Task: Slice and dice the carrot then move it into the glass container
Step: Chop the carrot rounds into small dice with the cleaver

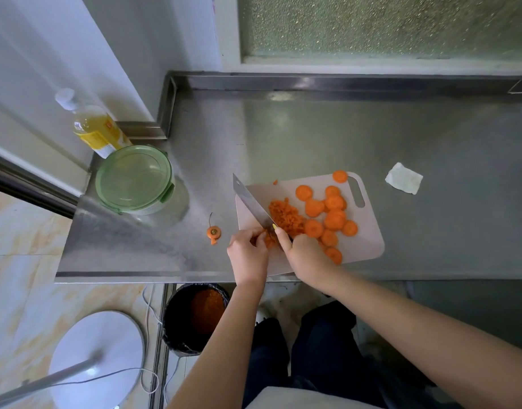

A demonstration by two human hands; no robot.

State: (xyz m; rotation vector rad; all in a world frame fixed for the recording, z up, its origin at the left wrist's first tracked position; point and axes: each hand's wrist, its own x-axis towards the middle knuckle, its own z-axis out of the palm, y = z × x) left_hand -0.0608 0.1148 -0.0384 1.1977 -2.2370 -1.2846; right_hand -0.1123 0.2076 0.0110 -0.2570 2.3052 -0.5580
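Observation:
A pale cutting board lies on the steel counter. On it are several round carrot slices and a heap of diced carrot. My right hand grips the handle of a cleaver, forefinger along the blade's spine, blade pointing up-left. My left hand pinches carrot pieces beside the blade at the board's near-left corner. The glass container with a green lid on it stands at the counter's left.
A carrot top with its root tip lies left of the board. An oil bottle stands behind the container. A crumpled tissue lies at the right. Below the counter edge is a black bin holding carrot scraps.

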